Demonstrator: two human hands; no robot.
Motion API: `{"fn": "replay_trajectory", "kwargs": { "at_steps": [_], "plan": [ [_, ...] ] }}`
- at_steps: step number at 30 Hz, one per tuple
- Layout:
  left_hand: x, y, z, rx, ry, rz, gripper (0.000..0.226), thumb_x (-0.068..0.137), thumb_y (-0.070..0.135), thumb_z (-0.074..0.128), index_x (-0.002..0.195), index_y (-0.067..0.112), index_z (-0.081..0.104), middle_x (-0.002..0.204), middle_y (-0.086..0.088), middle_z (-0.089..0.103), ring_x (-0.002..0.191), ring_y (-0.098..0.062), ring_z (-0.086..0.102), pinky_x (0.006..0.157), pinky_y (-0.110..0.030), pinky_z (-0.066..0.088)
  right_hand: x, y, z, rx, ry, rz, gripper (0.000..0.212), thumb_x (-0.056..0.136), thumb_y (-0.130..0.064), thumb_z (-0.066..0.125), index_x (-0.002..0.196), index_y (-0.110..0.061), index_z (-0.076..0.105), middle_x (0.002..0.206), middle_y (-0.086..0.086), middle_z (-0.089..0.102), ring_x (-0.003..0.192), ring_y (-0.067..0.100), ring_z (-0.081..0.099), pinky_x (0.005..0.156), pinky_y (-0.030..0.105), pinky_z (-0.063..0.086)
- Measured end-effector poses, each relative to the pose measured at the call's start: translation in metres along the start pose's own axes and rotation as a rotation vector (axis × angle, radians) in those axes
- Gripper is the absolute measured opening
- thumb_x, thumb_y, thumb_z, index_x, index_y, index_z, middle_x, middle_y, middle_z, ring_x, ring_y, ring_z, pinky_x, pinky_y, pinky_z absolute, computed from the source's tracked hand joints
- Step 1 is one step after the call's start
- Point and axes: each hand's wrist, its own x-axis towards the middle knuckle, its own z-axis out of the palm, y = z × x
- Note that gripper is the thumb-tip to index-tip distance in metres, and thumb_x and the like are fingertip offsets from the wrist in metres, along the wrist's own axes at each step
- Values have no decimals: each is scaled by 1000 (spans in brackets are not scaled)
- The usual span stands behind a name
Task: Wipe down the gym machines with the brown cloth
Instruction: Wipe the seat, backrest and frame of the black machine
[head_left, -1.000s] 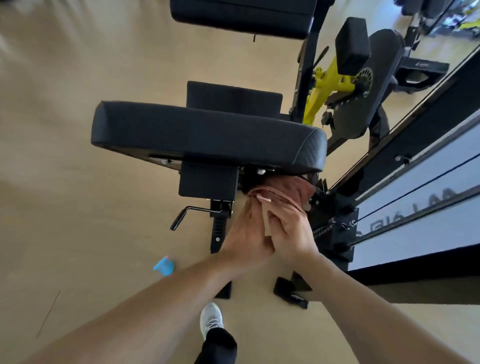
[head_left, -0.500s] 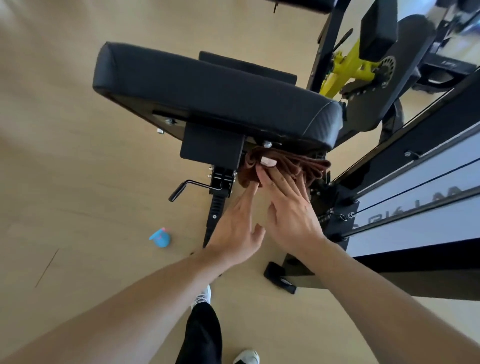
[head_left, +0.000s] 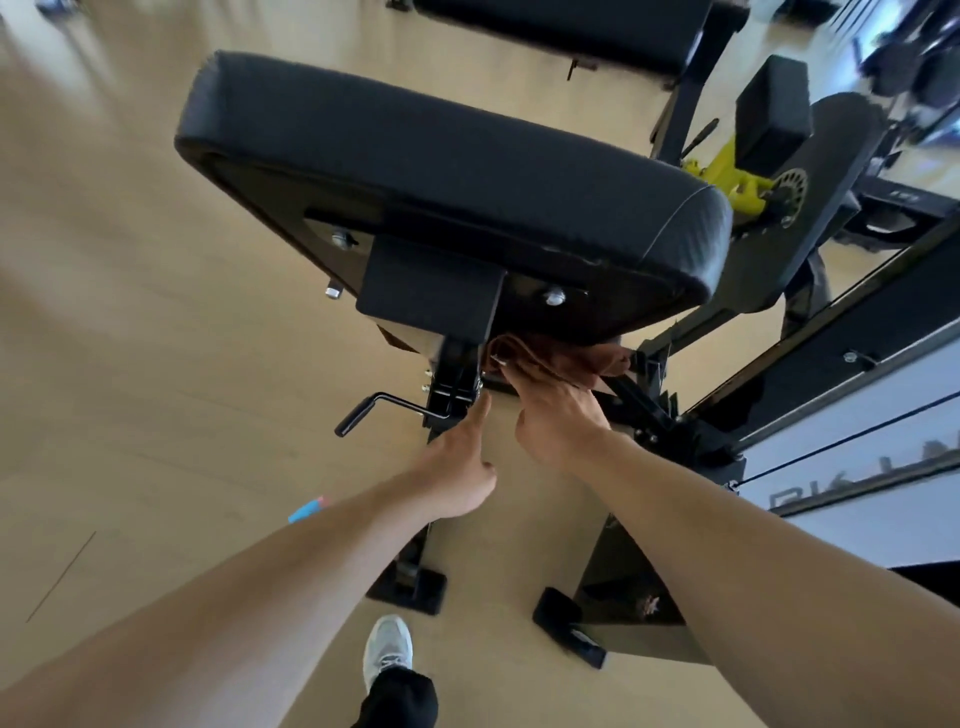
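Note:
The brown cloth (head_left: 576, 364) is bunched under the front edge of the machine's black padded seat (head_left: 467, 171). My right hand (head_left: 556, 421) presses it against the frame below the pad with straight fingers, whose tips are partly hidden in the folds. My left hand (head_left: 462, 467) is just left of it, off the cloth. Its fingers reach up beside the black seat post bracket (head_left: 452, 395) and hold nothing.
A black crank handle (head_left: 363, 413) sticks out left of the post. Yellow and black machine parts (head_left: 748, 182) stand at the right, with a weight stack housing and cables (head_left: 857, 431) beyond. A blue object (head_left: 306, 509) lies on the wood floor. My shoe (head_left: 387, 649) is below.
My hands were together on the cloth; the left hand has come off it and dropped lower left. The right hand has pushed the cloth further under the pad.

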Motion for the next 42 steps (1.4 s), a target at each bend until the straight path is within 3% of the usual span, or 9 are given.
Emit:
{"fn": "replay_trajectory", "kwargs": {
  "at_steps": [3, 7, 10, 14, 23, 26, 30, 35, 42],
  "plan": [
    [9, -17, 9, -39, 5, -12, 89, 93, 12, 50, 158, 36, -7, 120, 2, 61, 57, -11, 55, 64, -42, 58, 7, 1, 15, -33, 29, 5, 83, 93, -8, 53, 163, -16, 10, 171, 0, 11, 158, 21, 8, 127, 39, 5],
    [1, -29, 11, -84, 15, 46, 87, 94, 11, 50, 159, 34, -4, 166, 6, 19, 102, 6, 55, 105, -33, 46, -26, -7, 19, -102, 227, 34, 84, 82, -11, 56, 160, -14, 27, 165, 2, 32, 153, 25, 28, 125, 59, 14],
    [-12, -18, 13, -189, 16, 80, 82, 95, 11, 54, 160, 30, 8, 163, 10, 24, 145, -8, 34, 118, -26, 28, -42, -9, 0, -61, 314, 42, 75, 85, -23, 52, 157, -14, 36, 163, 4, 37, 153, 28, 27, 123, 62, 18],
    [2, 12, 10, -526, 74, -41, 51, 96, 17, 64, 142, 23, 43, 133, 6, 61, 113, -9, 62, 89, -14, 49, -27, 8, -3, -98, 230, 3, 85, 79, -23, 76, 155, -13, 40, 154, 5, 48, 147, 26, 35, 126, 52, 22],
    [77, 45, 4, -1607, -81, -159, 31, 100, -5, 40, 110, 9, 65, 114, -6, 67, 99, -12, 59, 80, -13, 53, -1, 4, 12, 626, 352, 241, 61, 80, 2, 63, 140, -11, 61, 144, 6, 59, 129, 21, 58, 100, 19, 44],
    [69, 45, 8, -1593, -85, -207, 36, 105, 2, 33, 119, 16, 63, 116, 4, 68, 110, -10, 60, 80, -13, 47, -13, -2, 5, 650, 401, 223, 64, 82, -29, 39, 138, -8, 63, 145, 7, 59, 132, 17, 54, 107, 22, 42],
    [52, 51, -2, -1457, -58, -171, 38, 104, 5, 44, 138, 15, 56, 132, 2, 66, 111, -9, 65, 86, -27, 44, -31, -1, 4, 565, 501, 165, 59, 87, -18, 33, 135, -5, 64, 146, 13, 57, 140, 30, 50, 115, 42, 43],
    [6, 74, -16, -1399, -20, -55, 38, 99, -9, 39, 120, 13, 61, 133, -10, 61, 123, -25, 58, 104, -38, 38, -62, -10, -29, 618, 563, 139, 53, 84, 11, 54, 133, -4, 66, 144, 13, 59, 139, 28, 50, 117, 9, 24],
    [-56, 116, -26, -1273, -58, 103, 55, 89, -11, 42, 138, 11, 52, 146, -7, 54, 134, -22, 50, 110, -37, 33, -116, -29, -73, 677, 670, 33, 49, 89, 13, 55, 134, -2, 63, 145, 11, 56, 142, 29, 47, 117, 44, 41]
  ]
}}
